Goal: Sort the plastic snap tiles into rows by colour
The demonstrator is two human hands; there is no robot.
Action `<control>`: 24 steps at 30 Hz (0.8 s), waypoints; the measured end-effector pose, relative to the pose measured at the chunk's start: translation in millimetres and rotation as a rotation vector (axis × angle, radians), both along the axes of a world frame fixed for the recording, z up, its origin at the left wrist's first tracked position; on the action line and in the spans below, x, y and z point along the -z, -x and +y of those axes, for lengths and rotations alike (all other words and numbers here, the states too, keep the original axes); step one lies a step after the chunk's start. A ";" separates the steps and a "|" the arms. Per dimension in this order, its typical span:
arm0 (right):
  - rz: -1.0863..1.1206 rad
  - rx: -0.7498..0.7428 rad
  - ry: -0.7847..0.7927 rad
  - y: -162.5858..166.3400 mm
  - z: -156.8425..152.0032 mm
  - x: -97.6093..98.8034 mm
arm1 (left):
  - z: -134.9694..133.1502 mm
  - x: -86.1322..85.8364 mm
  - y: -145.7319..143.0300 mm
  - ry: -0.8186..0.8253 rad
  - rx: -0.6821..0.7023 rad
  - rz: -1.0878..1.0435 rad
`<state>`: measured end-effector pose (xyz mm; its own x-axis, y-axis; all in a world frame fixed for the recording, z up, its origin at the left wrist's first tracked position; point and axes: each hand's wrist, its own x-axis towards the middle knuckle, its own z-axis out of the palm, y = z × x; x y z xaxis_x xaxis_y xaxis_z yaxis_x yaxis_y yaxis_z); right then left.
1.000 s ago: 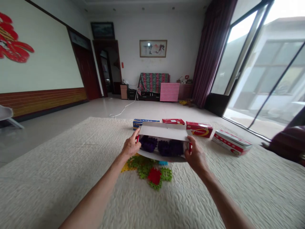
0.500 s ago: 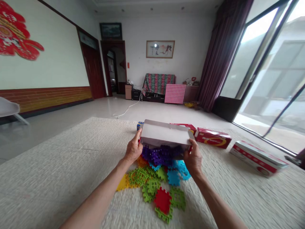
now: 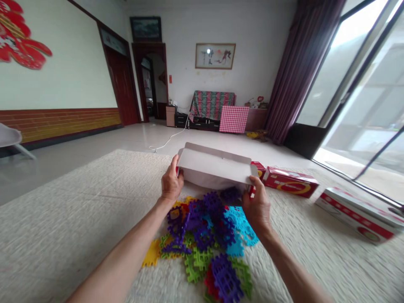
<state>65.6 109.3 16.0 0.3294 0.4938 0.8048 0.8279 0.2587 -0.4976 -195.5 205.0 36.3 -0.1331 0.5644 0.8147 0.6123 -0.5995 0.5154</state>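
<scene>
The carton (image 3: 217,165) is held above the mat (image 3: 78,219), its mouth tilted down toward the pile. Its left end is pinched between the thumb and fingers of the left hand (image 3: 172,183), its right end likewise by the right hand (image 3: 257,206). For a tidy pour, the carton is best held low and level from end to end; a light shake may be needed at the right of its mouth, where a dark purple clump (image 3: 230,195) is blurred. If tipped too sharply, pieces could be scattered.

The carton appears to be made of thin cardboard, pale inside. Below it, purple pieces (image 3: 202,219) are heaped, flat and tooth-edged, some latticed, apparently moulded plastic. Light blue pieces (image 3: 243,223) are bunched under its right end; green pieces (image 3: 195,263) are spread on its near side. The mat is cream, with a rippled texture. Right of the carton, a glossy red box (image 3: 292,183) is set.
</scene>
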 end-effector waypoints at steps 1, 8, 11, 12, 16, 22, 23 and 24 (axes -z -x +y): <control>-0.002 -0.010 -0.011 -1.3 2.0 -1.0 | 1.3 -0.2 0.7 -0.032 -0.003 -0.013; -0.025 -0.046 -0.046 -4.9 27.2 5.0 | 19.4 11.6 3.3 -0.086 -0.018 0.011; -0.013 -0.068 -0.044 -3.7 34.6 8.4 | 26.7 14.0 7.8 -0.132 -0.046 0.001; -0.015 -0.077 -0.036 -3.7 38.1 8.9 | 29.7 14.3 8.7 -0.137 -0.050 0.015; -0.029 -0.088 0.022 -6.2 57.2 3.1 | 42.7 9.5 7.2 -0.071 -0.058 0.095; -0.046 -0.072 0.068 -12.2 57.1 -31.7 | 35.9 -24.7 2.6 0.017 -0.089 0.121; -0.050 -0.064 0.070 -13.5 51.8 -38.6 | 30.9 -32.0 1.6 0.024 -0.090 0.127; -0.051 -0.051 0.071 -15.1 45.3 -45.4 | 25.2 -39.3 0.3 0.031 -0.089 0.135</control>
<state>80.7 154.6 61.4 0.2618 0.5650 0.7824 0.8394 0.2667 -0.4735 -195.8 230.2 75.6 -0.0746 0.5802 0.8111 0.7273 -0.5248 0.4423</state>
